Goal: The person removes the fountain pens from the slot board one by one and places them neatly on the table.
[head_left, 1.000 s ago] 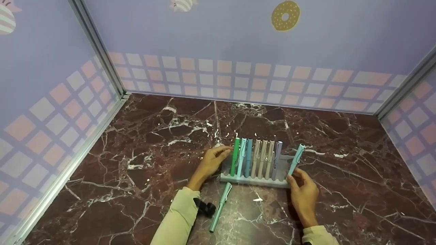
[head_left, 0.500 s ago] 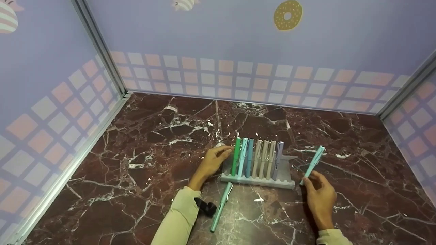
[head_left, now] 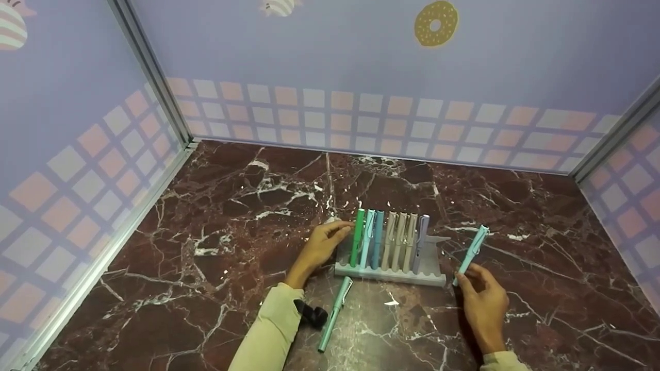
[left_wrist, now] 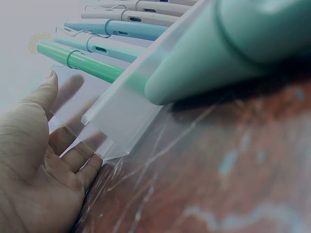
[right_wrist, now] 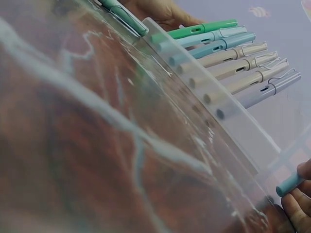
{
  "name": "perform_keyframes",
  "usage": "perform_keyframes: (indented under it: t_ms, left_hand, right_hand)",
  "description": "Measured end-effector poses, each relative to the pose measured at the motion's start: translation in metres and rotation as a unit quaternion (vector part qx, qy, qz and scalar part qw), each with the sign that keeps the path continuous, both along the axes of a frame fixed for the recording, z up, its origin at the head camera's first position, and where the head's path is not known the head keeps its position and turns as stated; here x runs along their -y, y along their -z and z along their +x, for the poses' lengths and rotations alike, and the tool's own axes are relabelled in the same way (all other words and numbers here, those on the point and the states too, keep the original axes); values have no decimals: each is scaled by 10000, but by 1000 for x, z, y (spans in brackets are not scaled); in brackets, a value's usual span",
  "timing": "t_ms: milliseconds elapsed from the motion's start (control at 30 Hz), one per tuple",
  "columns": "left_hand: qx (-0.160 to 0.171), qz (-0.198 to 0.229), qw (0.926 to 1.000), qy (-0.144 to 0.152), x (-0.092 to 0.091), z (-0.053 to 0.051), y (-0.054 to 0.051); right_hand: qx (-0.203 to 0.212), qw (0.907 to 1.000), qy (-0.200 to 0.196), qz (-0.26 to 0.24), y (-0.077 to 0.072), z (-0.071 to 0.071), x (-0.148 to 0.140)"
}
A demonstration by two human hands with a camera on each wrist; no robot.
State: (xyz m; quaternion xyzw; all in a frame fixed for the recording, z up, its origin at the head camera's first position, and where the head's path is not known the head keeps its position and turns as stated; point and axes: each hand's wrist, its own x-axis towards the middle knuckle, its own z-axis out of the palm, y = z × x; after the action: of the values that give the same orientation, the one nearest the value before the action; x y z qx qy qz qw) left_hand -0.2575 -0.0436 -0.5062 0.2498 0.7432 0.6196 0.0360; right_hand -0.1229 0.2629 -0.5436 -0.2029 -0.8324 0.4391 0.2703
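Observation:
A clear pen stand [head_left: 392, 277] holds a row of capped pens: a green pen [head_left: 357, 237], a light blue pen [head_left: 367, 238], a darker blue pen [head_left: 378, 239], several beige ones and a lavender pen [head_left: 421, 245]. At the stand's left end, my left hand [head_left: 320, 250] holds its edge; in the left wrist view some fingers show through the clear panel. My right hand [head_left: 484, 304] pinches another light blue pen [head_left: 473, 252] near its lower end, tilted, right of the stand and apart from it. A mint green pen [head_left: 335, 314] lies in front of the stand, beside my left wrist.
The table [head_left: 247, 216] has a dark red marbled top. Patterned panels enclose it at the back [head_left: 335, 51], left and right. A black strap mount [head_left: 312, 314] sits on my left wrist, close to the lying pen.
My right hand has carried the light blue pen from the stand's right end out to the right, then dipped slightly in the last half second. My left hand stays at the stand.

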Motion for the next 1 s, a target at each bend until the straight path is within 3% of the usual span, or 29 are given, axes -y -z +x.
perform_keyframes:
  t_ms: [267, 533, 1000]
  left_hand:
    - [-27, -60, 10000, -8, 0, 0, 2]
    - [-19, 72, 10000, 18, 0, 0, 0]
    - [-34, 9, 10000, 24, 0, 0, 0]
  right_hand:
    - [183, 9994, -257, -116, -1, 15, 4]
    - [160, 9974, -439, -540, -3, 35, 12]
    - [154, 9917, -703, -1061, -3, 36, 20]
